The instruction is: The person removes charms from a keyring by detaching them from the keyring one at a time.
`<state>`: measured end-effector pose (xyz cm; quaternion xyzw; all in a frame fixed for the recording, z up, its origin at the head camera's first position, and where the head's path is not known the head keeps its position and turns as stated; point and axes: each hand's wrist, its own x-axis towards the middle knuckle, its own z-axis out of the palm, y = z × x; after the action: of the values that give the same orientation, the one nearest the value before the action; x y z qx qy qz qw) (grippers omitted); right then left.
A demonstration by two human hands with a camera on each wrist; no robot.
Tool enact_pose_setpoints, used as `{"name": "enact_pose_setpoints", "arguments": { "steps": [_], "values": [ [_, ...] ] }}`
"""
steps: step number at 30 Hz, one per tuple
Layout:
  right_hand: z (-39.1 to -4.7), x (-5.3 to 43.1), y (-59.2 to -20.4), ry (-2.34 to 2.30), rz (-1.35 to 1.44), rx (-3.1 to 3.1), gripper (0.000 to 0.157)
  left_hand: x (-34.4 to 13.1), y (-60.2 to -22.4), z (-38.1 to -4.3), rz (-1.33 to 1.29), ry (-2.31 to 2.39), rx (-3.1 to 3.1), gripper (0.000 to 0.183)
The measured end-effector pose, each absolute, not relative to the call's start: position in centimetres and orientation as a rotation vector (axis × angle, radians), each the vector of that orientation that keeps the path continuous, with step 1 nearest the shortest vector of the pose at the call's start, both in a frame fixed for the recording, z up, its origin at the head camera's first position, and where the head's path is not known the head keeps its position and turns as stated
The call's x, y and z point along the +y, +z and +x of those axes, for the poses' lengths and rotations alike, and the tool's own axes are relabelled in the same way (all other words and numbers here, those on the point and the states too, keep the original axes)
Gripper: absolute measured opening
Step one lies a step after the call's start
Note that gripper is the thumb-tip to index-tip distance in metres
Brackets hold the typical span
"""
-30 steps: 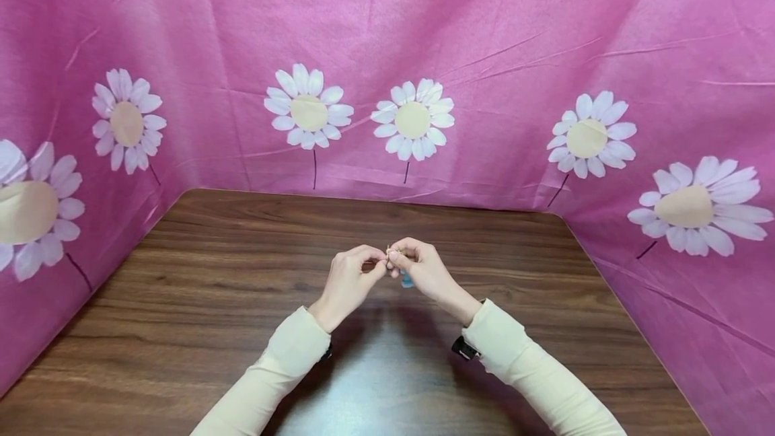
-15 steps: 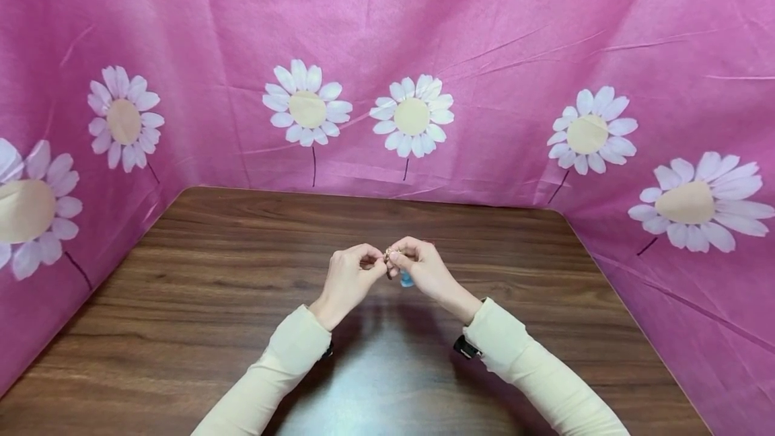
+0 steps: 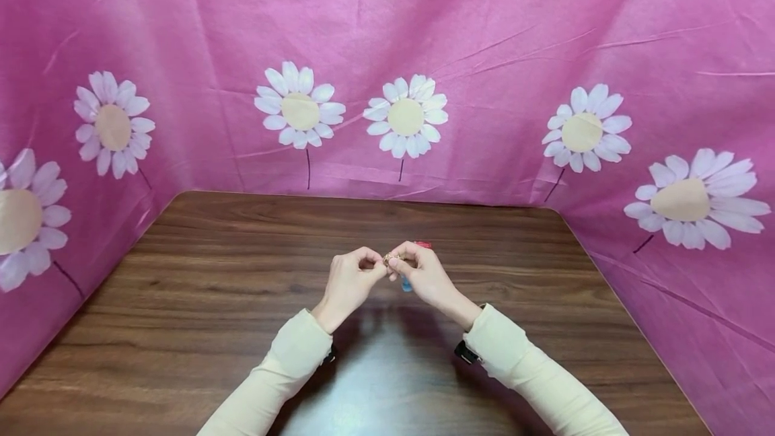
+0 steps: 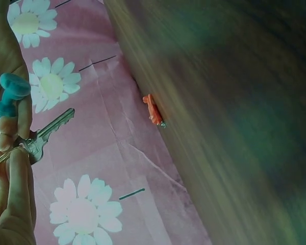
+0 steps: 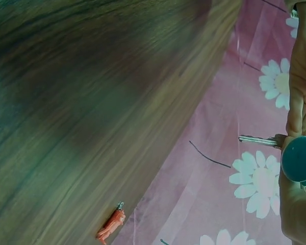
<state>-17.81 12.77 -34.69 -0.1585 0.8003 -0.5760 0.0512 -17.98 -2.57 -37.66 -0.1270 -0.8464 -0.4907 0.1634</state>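
Both hands meet in front of me, fingertips close together over the table. With thumb and fingers, my left hand [image 3: 350, 281] pinches a silver key [image 4: 51, 128] at its head; the toothed blade sticks out past the fingers in both wrist views. My right hand [image 3: 426, 276] holds a gold-coloured key ring [image 3: 387, 258], mostly covered by fingertips. A blue rounded charm [image 5: 299, 159] hangs below the right hand's fingers. How key and ring are joined is hidden by the fingers.
A red-orange figure-shaped charm [image 4: 153, 111] with a small metal clasp lies on the brown wooden table [image 3: 242, 234], just beyond the right hand. A pink cloth [image 3: 484, 5] printed with white daisies stands around the table's back and sides.
The head view has shifted slightly, and the red charm now shows past the right hand. The dark piece seen under the fingertips half a second ago no longer shows. Both hands stay together.
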Motion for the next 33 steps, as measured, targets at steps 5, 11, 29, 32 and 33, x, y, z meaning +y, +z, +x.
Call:
{"name": "enact_pose_setpoints", "arguments": {
  "steps": [5, 11, 29, 32, 33],
  "values": [
    [-17.6, 13.0, -34.5, -1.695, -0.505, 2.495, 0.008, -2.4, -37.9, -18.1, -0.352, -1.419, -2.414, 0.005],
    [-18.4, 13.5, -36.1, -1.647, -0.524, 2.585, 0.006, -2.2, -37.9, -18.2, -0.333, -1.489, -2.421, 0.004],
    [-19.7, 13.7, -37.3, -1.055, -1.152, 3.097, 0.006, -3.8, -37.9, -18.9, -0.372, -1.613, -2.62, 0.009],
    [-19.9, 13.7, -37.3, -1.06, -1.148, 3.074, 0.005, -4.2, -37.9, -19.1, -0.408, -1.573, -2.595, 0.009],
    [-20.0, 13.7, -37.2, -1.069, -1.156, 3.059, 0.005, -4.4, -38.0, -19.2, -0.422, -1.568, -2.574, 0.009]
  ]
}}
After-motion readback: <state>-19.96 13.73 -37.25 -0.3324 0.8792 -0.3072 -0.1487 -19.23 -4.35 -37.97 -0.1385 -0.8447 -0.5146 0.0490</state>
